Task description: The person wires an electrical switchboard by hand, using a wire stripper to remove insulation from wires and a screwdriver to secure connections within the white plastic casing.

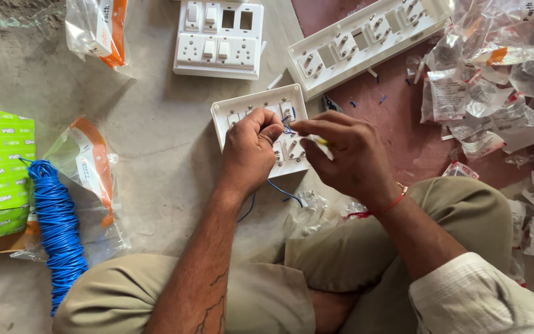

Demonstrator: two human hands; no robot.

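A white switch plate (233, 111) lies back side up on the floor in front of me, with switch modules set in it. My left hand (250, 151) rests on it and pinches a thin blue wire (288, 128) at a module's terminal. My right hand (347, 158) is right beside it, fingers closed round a small tool with a yellow handle (321, 141), its tip hidden at the same terminal. More blue wire (279, 190) trails from under the plate toward my lap.
Two more white switch plates lie beyond, a square one (219, 38) and a long one (366, 40). A coil of blue wire (59, 230) and a green box (0, 167) are at the left. Several empty plastic packets (495, 93) are heaped at the right.
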